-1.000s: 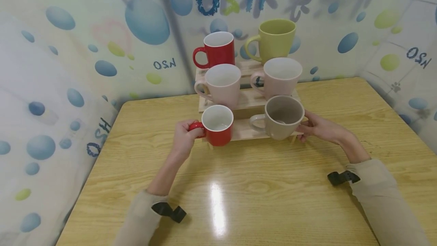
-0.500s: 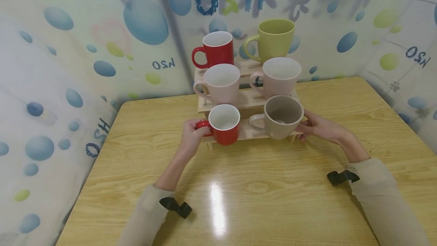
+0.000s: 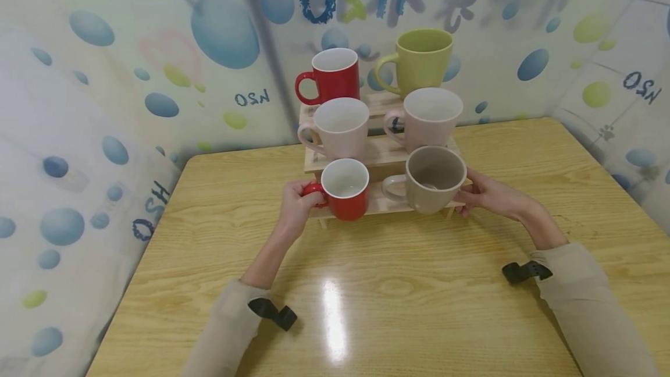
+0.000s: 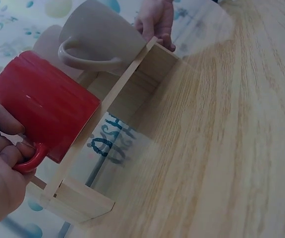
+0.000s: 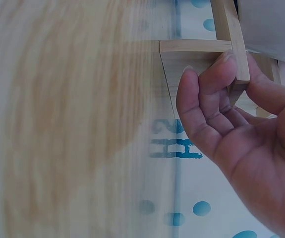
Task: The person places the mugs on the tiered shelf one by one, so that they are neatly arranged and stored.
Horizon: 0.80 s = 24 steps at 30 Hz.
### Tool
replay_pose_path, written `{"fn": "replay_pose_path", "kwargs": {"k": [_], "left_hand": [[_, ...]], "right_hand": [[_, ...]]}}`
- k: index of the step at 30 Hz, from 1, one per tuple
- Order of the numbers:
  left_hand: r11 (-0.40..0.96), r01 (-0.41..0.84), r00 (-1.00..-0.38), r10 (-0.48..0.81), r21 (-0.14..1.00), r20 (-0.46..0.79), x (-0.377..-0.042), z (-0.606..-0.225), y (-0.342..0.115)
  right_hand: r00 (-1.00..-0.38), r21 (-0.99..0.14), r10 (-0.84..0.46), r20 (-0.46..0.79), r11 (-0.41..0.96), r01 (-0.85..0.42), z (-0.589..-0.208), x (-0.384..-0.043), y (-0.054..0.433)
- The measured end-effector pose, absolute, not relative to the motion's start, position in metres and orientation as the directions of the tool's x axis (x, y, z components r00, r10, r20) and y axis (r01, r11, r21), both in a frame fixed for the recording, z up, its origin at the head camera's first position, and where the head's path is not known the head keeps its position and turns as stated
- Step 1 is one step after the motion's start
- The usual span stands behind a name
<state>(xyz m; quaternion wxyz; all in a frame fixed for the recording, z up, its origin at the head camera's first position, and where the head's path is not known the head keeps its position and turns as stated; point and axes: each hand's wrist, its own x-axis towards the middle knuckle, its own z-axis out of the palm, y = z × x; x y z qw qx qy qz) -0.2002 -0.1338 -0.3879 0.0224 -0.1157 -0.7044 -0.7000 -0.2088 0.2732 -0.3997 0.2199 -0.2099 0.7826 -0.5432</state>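
Note:
My left hand (image 3: 295, 207) grips the handle of a red mug with a white inside (image 3: 345, 191). The mug stands at the left of the bottom step of a wooden tiered rack (image 3: 381, 205), its base right at the board in the left wrist view. My right hand (image 5: 241, 109) pinches the right end of that bottom board, thumb on one side and curled fingers on the other. Beside it, a grey-beige mug (image 3: 430, 185) sits on the same step, its handle pointing left.
Two pale pink mugs (image 3: 342, 132) stand on the middle step. On the top step are another red mug (image 3: 337, 83) and a yellow-green mug (image 3: 421, 66). The rack stands on a wooden table (image 3: 398, 307), before a patterned backdrop (image 3: 209, 103).
My left hand has moved right with the red mug, bringing it further in over the bottom step; it has barely shifted in the last half second. The right hand stays at the rack's end.

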Motion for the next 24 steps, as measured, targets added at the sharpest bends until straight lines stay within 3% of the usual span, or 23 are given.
{"fn": "replay_pose_path", "kwargs": {"k": [24], "left_hand": [[0.131, 0.199, -0.970, 0.164, 0.971, 0.177, -0.1956, -0.3826, -0.1386]], "right_hand": [[-0.813, -0.945, -0.573, -0.105, 0.312, -0.098, -0.3991, -0.2081, 0.2735]]}}
